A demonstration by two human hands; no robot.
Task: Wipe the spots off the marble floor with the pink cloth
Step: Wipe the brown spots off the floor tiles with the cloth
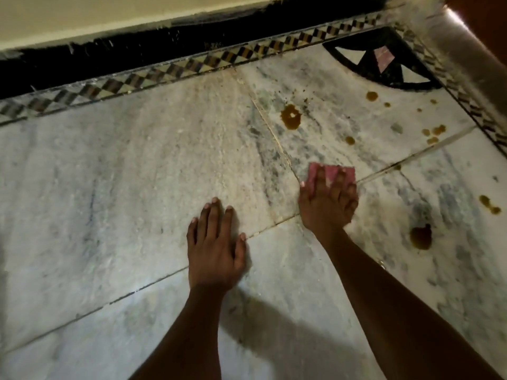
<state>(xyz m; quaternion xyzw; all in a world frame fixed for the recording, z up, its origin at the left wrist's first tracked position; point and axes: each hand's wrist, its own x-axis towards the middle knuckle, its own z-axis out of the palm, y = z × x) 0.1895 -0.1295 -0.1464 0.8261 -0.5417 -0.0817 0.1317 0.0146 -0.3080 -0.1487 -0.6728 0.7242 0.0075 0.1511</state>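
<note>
The pink cloth (330, 174) lies flat on the white marble floor (137, 165), just right of centre. My right hand (326, 205) presses down on it with spread fingers, covering most of it. My left hand (216, 242) rests flat on the floor to the left, fingers apart, holding nothing. Brown spots sit beyond and right of the cloth: a large one (290, 116), a small one (349, 140), a cluster (434, 133), and a dark blot (421, 237) at the right.
A patterned tile border (170, 69) and black skirting (109, 56) run along the far wall. A black inlay motif (381, 61) fills the far right corner. More spots (489, 205) lie at the right edge. A shiny ledge (472, 42) rises at top right.
</note>
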